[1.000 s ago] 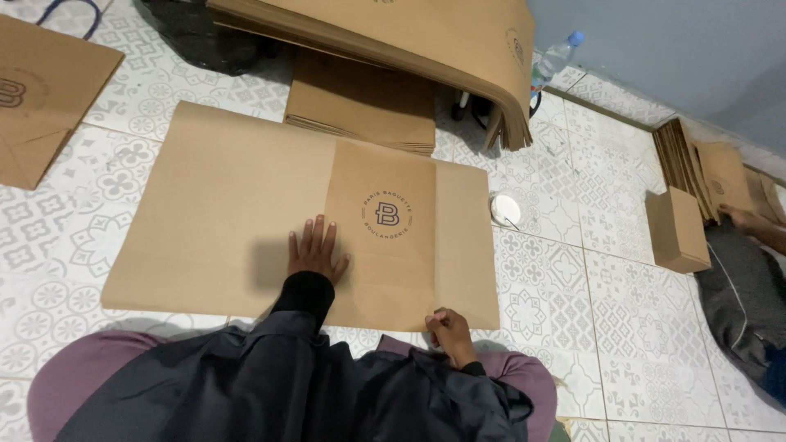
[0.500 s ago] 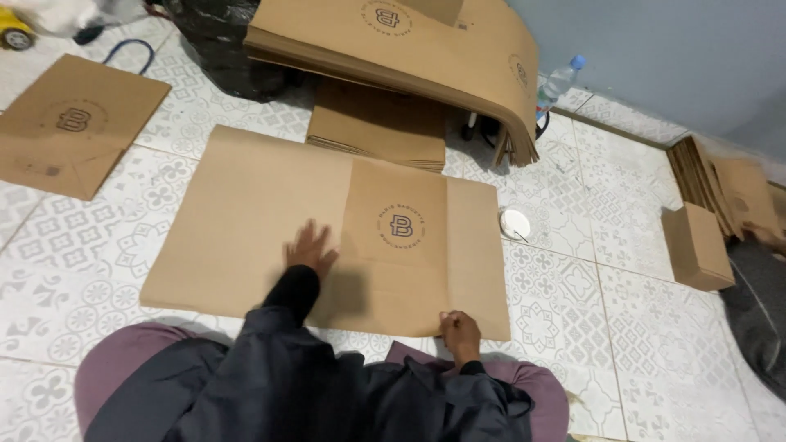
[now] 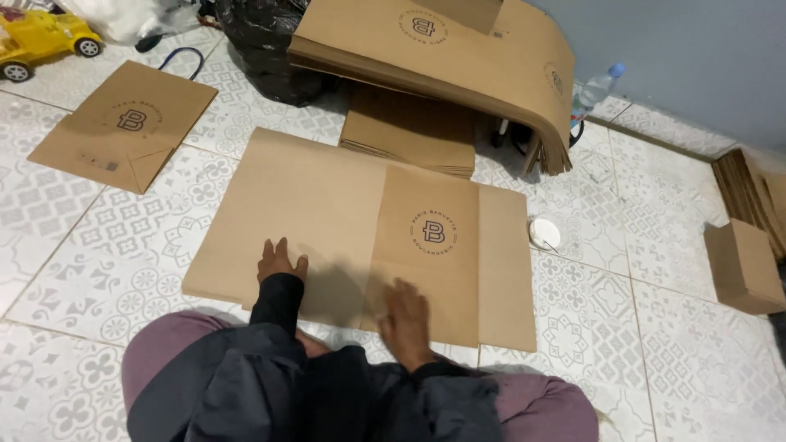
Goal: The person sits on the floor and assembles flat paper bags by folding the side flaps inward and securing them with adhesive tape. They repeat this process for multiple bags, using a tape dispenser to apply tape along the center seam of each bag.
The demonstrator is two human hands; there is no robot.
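A flattened brown paper bag sheet lies on the patterned tile floor, stretching from the hands toward twelve o'clock. The left hand presses flat on its near edge, fingers spread. The right hand, blurred, lies palm-down on the sheet at three o'clock of the left; neither grasps anything. A small white lid sits just off the sheet at two o'clock. A finished paper bag lies at ten o'clock.
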